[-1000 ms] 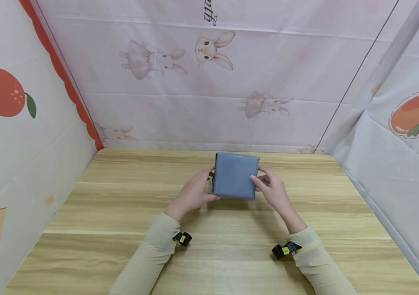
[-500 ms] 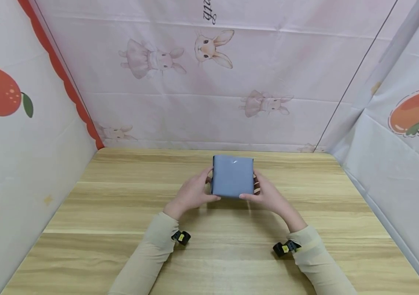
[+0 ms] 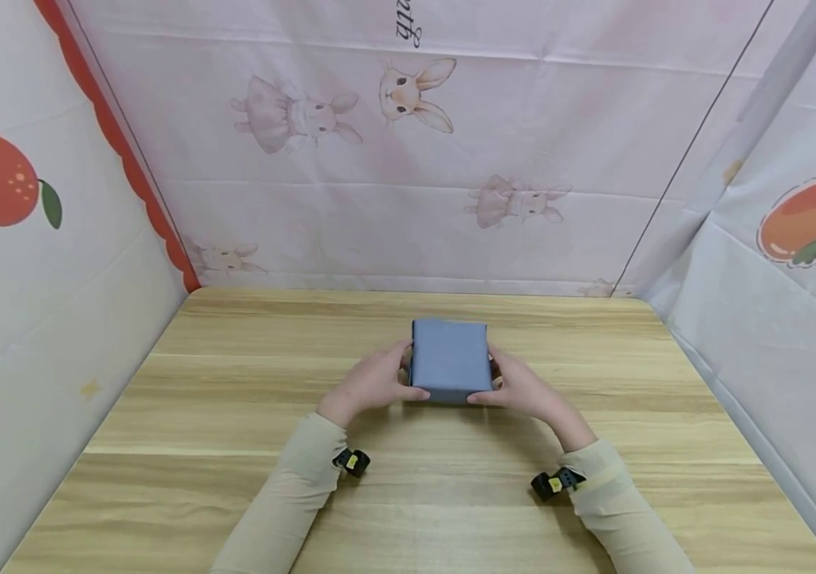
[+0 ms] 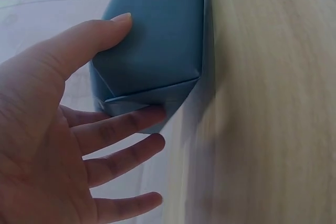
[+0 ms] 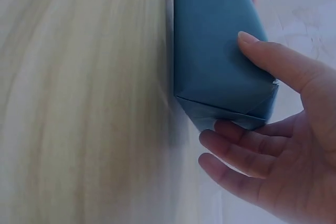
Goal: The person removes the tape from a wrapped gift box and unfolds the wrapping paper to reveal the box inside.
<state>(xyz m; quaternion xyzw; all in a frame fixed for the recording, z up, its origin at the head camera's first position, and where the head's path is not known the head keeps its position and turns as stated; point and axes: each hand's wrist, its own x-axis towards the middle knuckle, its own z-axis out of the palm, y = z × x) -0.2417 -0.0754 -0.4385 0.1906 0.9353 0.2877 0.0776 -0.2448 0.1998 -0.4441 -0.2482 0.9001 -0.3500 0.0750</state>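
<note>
A box wrapped in blue-grey paper (image 3: pixel 449 356) is held level between the two hands, low over the table; whether its underside touches the wood I cannot tell. My left hand (image 3: pixel 372 379) grips its left end, with the thumb on the near face and fingers against the folded end flap, as the left wrist view shows on the wrapped box (image 4: pixel 157 35). From the other end my right hand (image 3: pixel 526 387) grips it the same way. In the right wrist view, folded paper closes that end of the box (image 5: pixel 220 51), and the lower fingers hang free of it.
The wood-grain table (image 3: pixel 408 494) extends around the box on all sides. A pink rabbit-print cloth (image 3: pixel 350 223) hangs behind the table's back edge. Fruit-print cloths stand at the left (image 3: pixel 41 303) and right (image 3: pixel 788 319). Each wrist carries a small black camera.
The box has come down and toward me, from tipped up to lying level. My right hand has shifted its hold from the right side, its thumb now on the near face.
</note>
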